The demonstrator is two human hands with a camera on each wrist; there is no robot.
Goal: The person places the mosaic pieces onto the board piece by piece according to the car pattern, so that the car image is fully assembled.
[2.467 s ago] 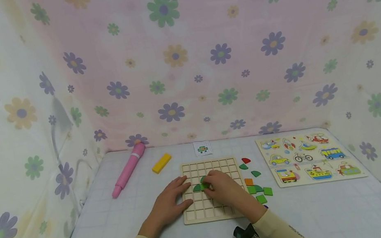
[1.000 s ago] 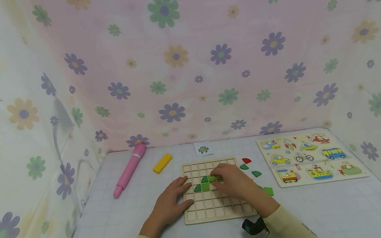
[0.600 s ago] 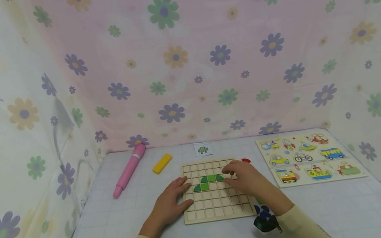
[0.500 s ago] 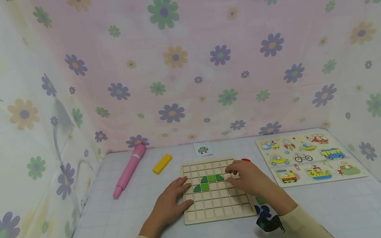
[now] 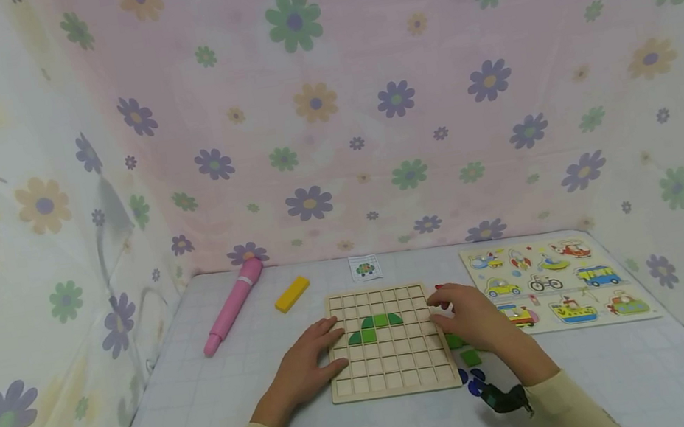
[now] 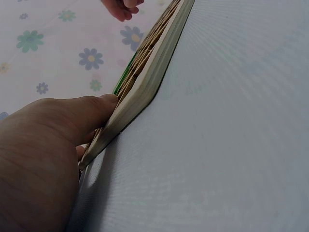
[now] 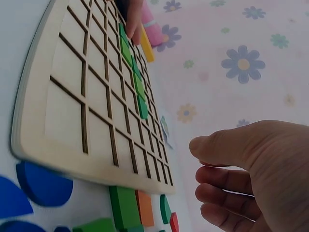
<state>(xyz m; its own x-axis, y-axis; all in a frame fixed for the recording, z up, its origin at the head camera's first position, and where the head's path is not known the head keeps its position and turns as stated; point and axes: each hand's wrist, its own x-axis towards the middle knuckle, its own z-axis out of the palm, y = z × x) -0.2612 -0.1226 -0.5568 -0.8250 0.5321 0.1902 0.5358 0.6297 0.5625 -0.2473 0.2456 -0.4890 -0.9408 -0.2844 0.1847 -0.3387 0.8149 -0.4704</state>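
A wooden grid board [image 5: 397, 390] lies on the table between the hands. Set in its cells are green squares [image 5: 380, 321] and green quarter-circle pieces [image 5: 394, 318], making two stepped rows. My left hand [image 5: 305, 361] rests on the board's left edge, its thumb [image 6: 104, 104] along the rim in the left wrist view. Off the board's right edge hovers my right hand [image 5: 476, 319], fingers loosely bent and nothing between them. Beneath and beside it lie loose tiles: a green square [image 5: 470, 357], blue rounded pieces [image 5: 478, 374] and, in the right wrist view, an orange one [image 7: 145, 208].
Behind the board lies a small card [image 5: 365, 268] with a printed coloured figure. A vehicle puzzle board [image 5: 510, 297] is at the right, partly covered by the right hand. Toward the back left are a yellow block [image 5: 291, 294] and a pink rod-shaped object [image 5: 232, 307].
My right hand has let go of green pieces in the grid, where more now show, and moved right past the board's edge. The left hand has stayed in place.
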